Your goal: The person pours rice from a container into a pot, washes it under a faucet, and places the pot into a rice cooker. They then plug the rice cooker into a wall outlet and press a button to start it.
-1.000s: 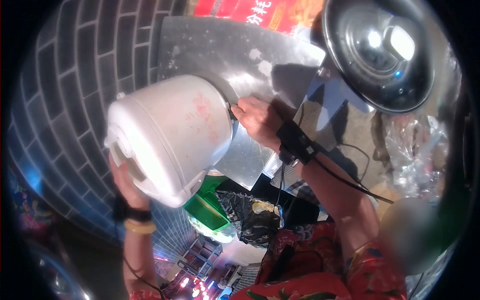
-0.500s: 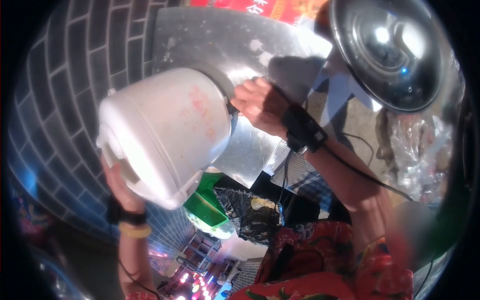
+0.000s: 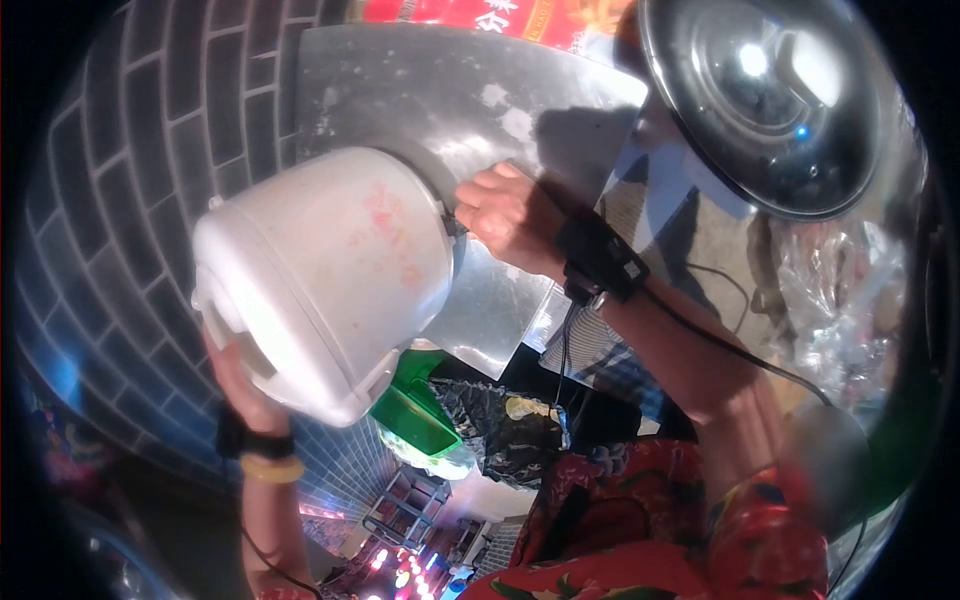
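The cooker (image 3: 320, 275) is held aloft, tipped towards the steel sheet (image 3: 450, 90), left grip (image 3: 235, 380) closed under its base, right grip (image 3: 505, 215) on its rim; emptying is judged underway, the inside unseen.

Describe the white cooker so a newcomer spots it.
Find the grey brick wall on the left. Before it the white cooker lies tipped, left hand under its base, right hand at its rim. It alone is matte white; the lid beside it is shiny metal.
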### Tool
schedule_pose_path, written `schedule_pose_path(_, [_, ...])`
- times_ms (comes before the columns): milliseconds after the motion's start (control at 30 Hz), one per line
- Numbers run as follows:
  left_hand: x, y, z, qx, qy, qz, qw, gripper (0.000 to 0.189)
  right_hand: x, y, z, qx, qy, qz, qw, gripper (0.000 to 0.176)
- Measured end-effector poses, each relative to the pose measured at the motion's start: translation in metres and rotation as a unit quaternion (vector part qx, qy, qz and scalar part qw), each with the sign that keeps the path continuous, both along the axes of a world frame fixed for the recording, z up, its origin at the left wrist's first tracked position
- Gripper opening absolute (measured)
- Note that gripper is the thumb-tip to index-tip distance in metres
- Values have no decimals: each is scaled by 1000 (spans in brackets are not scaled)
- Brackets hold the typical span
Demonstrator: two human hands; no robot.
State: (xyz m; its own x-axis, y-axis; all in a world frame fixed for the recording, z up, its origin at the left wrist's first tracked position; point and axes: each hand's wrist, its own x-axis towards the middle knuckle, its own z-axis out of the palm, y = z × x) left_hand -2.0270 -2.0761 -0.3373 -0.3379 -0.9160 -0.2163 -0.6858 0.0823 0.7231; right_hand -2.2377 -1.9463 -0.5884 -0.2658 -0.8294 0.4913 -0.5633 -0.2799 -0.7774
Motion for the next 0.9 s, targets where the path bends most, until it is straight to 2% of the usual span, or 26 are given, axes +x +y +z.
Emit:
schedule_pose_path(67, [0, 2, -1, -5, -2, -9, 1000, 53, 1, -2, -1, -9, -3, -1, 1000, 6])
schedule_pose_path(133, [-6, 5, -1, -3, 9, 38, 999, 54, -1, -5, -3, -19, -6, -4, 1000, 6])
schedule_pose_path(233, [3, -1, 0, -11, -1, 21, 1000, 54, 5, -6, -5, -44, -6, -12, 999, 5])
schedule_pose_path(300, [-1, -1, -1, -7, 18, 19, 1000, 54, 8, -8, -5, -17, -125, 25, 992, 5])
schedule_pose_path(333, [-3, 0, -1, 0, 35, 23, 999, 53, 5, -5, -4, -19, -123, 24, 992, 5])
schedule_pose_path(400, [-7, 3, 0, -9, 10, 27, 1000, 53, -1, 12, 2, 65, -66, 23, 995, 6])
schedule_pose_path(467, [-2, -1, 1, -51, -19, 17, 998, 52, -5, 36, 20, 65, -126, -64, 988, 15])
schedule_pose_path(567, [-6, 1, 2, -47, 13, 32, 998, 52, -14, 71, 41, 140, -387, -9, 911, 28])
schedule_pose_path(633, [-11, 4, 1, -39, 30, 46, 998, 52, -16, 79, 51, 123, -459, 24, 880, 26])
schedule_pose_path(667, [-12, 4, 1, -37, 23, 43, 998, 52, -13, 82, 52, 122, -455, 27, 882, 26])
schedule_pose_path(733, [-11, 2, 4, -39, 15, 37, 998, 53, -5, 83, 50, 141, -553, 30, 821, 24])
schedule_pose_path(800, [-8, 0, 3, -59, -2, 0, 998, 54, -3, 81, 49, 148, -555, 28, 818, 23])
schedule_pose_path(900, [-16, 5, 3, -47, 18, 27, 998, 55, -1, 78, 44, 154, -561, 21, 813, 22])
